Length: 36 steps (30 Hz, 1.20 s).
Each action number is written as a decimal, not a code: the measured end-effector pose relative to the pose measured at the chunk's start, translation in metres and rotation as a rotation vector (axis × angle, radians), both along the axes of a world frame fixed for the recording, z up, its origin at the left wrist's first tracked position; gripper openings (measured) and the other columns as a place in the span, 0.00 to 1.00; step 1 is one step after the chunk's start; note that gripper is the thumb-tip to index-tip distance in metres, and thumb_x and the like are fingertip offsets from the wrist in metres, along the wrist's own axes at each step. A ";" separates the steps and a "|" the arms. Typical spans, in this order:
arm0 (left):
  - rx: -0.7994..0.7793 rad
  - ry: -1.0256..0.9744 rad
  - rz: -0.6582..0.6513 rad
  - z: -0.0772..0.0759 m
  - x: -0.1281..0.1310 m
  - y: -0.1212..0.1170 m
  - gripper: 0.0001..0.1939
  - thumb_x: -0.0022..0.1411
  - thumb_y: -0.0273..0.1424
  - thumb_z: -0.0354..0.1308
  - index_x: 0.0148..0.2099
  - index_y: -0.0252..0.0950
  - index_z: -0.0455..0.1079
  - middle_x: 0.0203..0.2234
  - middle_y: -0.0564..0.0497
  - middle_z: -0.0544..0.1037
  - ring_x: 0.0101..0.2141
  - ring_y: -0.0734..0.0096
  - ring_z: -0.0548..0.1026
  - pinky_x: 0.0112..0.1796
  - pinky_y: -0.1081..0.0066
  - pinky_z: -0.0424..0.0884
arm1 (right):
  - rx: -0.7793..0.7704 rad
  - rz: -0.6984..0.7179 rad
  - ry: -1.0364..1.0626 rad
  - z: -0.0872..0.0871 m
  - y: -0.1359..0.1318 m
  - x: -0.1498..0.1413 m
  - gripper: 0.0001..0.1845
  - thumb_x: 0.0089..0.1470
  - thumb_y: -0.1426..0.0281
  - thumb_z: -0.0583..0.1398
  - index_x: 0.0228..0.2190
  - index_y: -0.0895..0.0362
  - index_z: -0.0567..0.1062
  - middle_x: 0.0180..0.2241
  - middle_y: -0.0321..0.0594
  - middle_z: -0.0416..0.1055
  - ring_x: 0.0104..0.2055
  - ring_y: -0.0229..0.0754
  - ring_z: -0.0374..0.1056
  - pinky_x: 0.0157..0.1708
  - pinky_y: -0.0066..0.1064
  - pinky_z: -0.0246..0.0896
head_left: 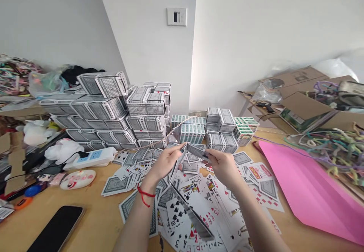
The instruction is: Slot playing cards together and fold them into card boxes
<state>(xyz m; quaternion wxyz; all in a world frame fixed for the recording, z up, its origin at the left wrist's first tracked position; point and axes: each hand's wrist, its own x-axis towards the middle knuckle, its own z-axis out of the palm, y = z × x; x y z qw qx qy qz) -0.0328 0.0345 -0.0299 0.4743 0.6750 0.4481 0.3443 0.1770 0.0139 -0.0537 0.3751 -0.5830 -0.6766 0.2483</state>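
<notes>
Pinching a folded grey-patterned card strip [196,151], left hand [168,162] and right hand [224,164] hover over loose white-faced playing cards [176,211] (apparently unused) near the tabletop's [99,221] front edge, assembled grey card blocks [109,108] stacked behind.

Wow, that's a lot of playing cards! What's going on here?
A person is handling bent playing cards with both bare hands: the left hand and right hand each pinch a part of them. Below, loose cards lie scattered over the wooden table, some face up, some face down. Behind them stand stacks of card-patterned blocks. A phone lies to the left, a pink sheet to the right.
</notes>
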 end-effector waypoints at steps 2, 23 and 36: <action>-0.012 -0.010 -0.002 -0.003 0.002 0.001 0.20 0.58 0.32 0.46 0.48 0.31 0.71 0.45 0.45 0.75 0.50 0.58 0.68 0.51 0.65 0.60 | 0.021 0.010 -0.048 0.003 -0.001 -0.002 0.15 0.53 0.70 0.48 0.31 0.55 0.75 0.24 0.40 0.76 0.28 0.43 0.73 0.26 0.28 0.64; -0.082 0.042 0.020 -0.002 0.004 -0.003 0.22 0.58 0.33 0.45 0.55 0.40 0.63 0.53 0.49 0.68 0.51 0.58 0.66 0.47 0.67 0.64 | -0.034 0.042 -0.131 0.005 -0.003 -0.008 0.14 0.54 0.72 0.47 0.31 0.54 0.72 0.26 0.39 0.74 0.24 0.41 0.70 0.22 0.25 0.56; -0.147 -0.051 -0.087 -0.019 0.021 -0.003 0.20 0.61 0.42 0.46 0.48 0.37 0.69 0.40 0.46 0.74 0.36 0.63 0.73 0.30 0.69 0.72 | 0.059 -0.052 -0.287 -0.009 -0.001 -0.020 0.15 0.56 0.71 0.46 0.33 0.57 0.72 0.24 0.41 0.74 0.25 0.42 0.70 0.23 0.27 0.58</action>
